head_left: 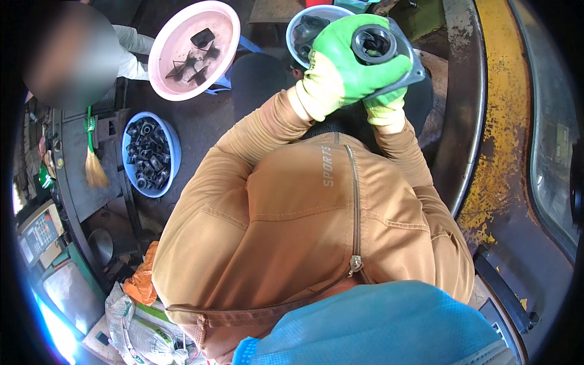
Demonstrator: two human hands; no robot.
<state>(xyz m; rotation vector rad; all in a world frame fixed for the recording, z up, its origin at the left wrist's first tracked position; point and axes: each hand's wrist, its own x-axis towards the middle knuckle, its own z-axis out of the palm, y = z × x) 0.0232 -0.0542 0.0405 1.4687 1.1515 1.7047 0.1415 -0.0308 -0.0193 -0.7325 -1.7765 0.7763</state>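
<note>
Held up at the upper right is a black moulded part (413, 74) with a round collar and a square flange that has holes at its corners. My left hand (344, 70), in a green and yellow glove, is closed around the collar, its thumb pressed along the near side. Below it, my right hand (388, 104) in a matching glove supports the flange from underneath; most of its fingers are hidden. Just behind my left hand sits a light blue basin (291, 42) with black parts in it, partly covered by the glove.
A pink basin (159, 82) holds several black pieces at the upper left. Below it stands a blue tub (175, 161) full of small black parts. Another person (131, 58) is at the far left, near a hanging broom (94, 164). A worn yellow machine frame (502, 121) borders the right.
</note>
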